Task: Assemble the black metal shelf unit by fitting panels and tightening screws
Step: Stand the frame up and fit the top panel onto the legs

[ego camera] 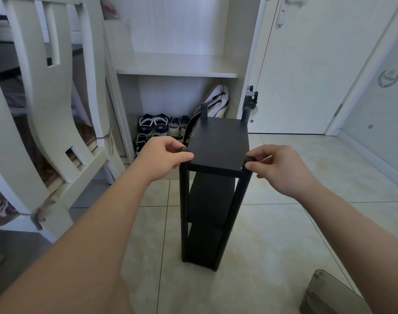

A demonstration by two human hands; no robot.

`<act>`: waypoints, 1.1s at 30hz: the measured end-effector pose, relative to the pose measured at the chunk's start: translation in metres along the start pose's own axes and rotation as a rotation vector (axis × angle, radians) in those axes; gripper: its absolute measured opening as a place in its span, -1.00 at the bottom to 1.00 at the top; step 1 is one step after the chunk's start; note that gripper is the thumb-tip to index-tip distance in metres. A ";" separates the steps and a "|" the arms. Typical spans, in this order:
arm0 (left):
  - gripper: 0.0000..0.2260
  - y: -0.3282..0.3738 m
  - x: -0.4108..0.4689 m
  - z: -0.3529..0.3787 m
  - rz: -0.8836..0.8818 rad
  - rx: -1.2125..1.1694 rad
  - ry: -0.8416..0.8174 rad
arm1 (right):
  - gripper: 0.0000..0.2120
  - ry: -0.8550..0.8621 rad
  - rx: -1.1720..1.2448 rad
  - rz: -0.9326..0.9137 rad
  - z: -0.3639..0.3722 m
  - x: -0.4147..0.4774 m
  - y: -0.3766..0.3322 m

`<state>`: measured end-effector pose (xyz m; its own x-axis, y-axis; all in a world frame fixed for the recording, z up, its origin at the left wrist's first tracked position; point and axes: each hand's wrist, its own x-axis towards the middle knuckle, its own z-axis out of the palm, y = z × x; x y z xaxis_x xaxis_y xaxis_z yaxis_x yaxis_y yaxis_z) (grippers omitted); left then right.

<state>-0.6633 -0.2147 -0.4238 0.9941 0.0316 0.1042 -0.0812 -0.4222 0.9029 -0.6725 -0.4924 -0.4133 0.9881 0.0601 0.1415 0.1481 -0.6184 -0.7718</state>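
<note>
The black shelf unit stands upright on the floor. The left hand and right hand each pinch a near post top. It looks stiff, light and tippy; hold the posts.

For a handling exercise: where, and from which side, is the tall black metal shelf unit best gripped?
Probably the round black near left post and near right post, just under the top panel, from the near side: the shelf unit stands tall and narrow, so high holds steady it.
</note>
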 end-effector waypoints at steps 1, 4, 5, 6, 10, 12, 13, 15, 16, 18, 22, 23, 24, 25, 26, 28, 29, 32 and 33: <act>-0.83 -0.002 0.002 -0.002 -0.006 -0.026 -0.015 | -0.87 0.004 -0.012 -0.005 0.001 0.000 0.001; -0.50 -0.015 0.009 -0.009 -0.168 -0.053 -0.217 | -0.83 0.024 -0.091 -0.049 0.001 -0.001 -0.001; -0.39 -0.021 0.010 -0.009 -0.238 0.007 -0.305 | -0.78 0.043 -0.143 -0.097 0.002 -0.001 -0.004; -0.33 -0.029 0.011 -0.006 -0.293 0.078 -0.376 | -0.73 0.067 -0.197 -0.164 0.004 0.000 -0.010; -0.45 -0.061 0.011 0.017 -0.357 0.172 -0.432 | -0.65 0.035 -0.274 -0.422 0.026 0.003 -0.047; -0.52 -0.073 0.013 0.023 -0.345 0.183 -0.436 | -0.63 -0.029 -0.308 -0.474 0.044 0.005 -0.064; -0.55 -0.078 0.014 0.025 -0.336 0.197 -0.441 | -0.62 -0.058 -0.333 -0.482 0.054 0.005 -0.071; -0.62 -0.088 0.016 0.032 -0.309 0.235 -0.450 | -0.61 -0.119 -0.383 -0.476 0.073 0.008 -0.078; -0.65 -0.093 0.015 0.037 -0.294 0.259 -0.450 | -0.62 -0.144 -0.391 -0.466 0.080 0.010 -0.080; -0.73 -0.100 0.012 0.046 -0.260 0.312 -0.439 | -0.64 -0.153 -0.380 -0.451 0.090 0.014 -0.079; -0.84 -0.104 0.009 0.055 -0.196 0.344 -0.386 | -0.66 -0.111 -0.351 -0.430 0.095 0.020 -0.073; -0.84 -0.102 0.008 0.057 -0.184 0.344 -0.369 | -0.67 -0.097 -0.333 -0.432 0.094 0.020 -0.072; -0.82 -0.099 0.007 0.060 -0.170 0.349 -0.353 | -0.69 -0.071 -0.318 -0.436 0.092 0.021 -0.070; -0.79 -0.094 0.007 0.064 -0.152 0.356 -0.336 | -0.72 -0.030 -0.305 -0.439 0.087 0.021 -0.068; -0.75 -0.088 0.006 0.068 -0.134 0.367 -0.320 | -0.75 0.021 -0.289 -0.434 0.081 0.022 -0.065; -0.68 -0.075 0.008 0.080 -0.093 0.387 -0.305 | -0.80 0.114 -0.219 -0.381 0.063 0.022 -0.058; -0.66 -0.068 0.009 0.086 -0.065 0.404 -0.309 | -0.81 0.150 -0.171 -0.337 0.051 0.021 -0.052; -0.71 -0.048 0.012 0.109 0.034 0.524 -0.327 | -0.86 0.233 -0.057 -0.193 0.012 0.017 -0.028; -0.74 -0.042 0.012 0.117 0.064 0.551 -0.334 | -0.87 0.256 -0.046 -0.154 -0.002 0.016 -0.019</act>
<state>-0.6397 -0.3031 -0.5091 0.9647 -0.2553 -0.0647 -0.1804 -0.8195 0.5439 -0.6600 -0.4812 -0.3955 0.9107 -0.0400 0.4111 0.2878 -0.6525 -0.7010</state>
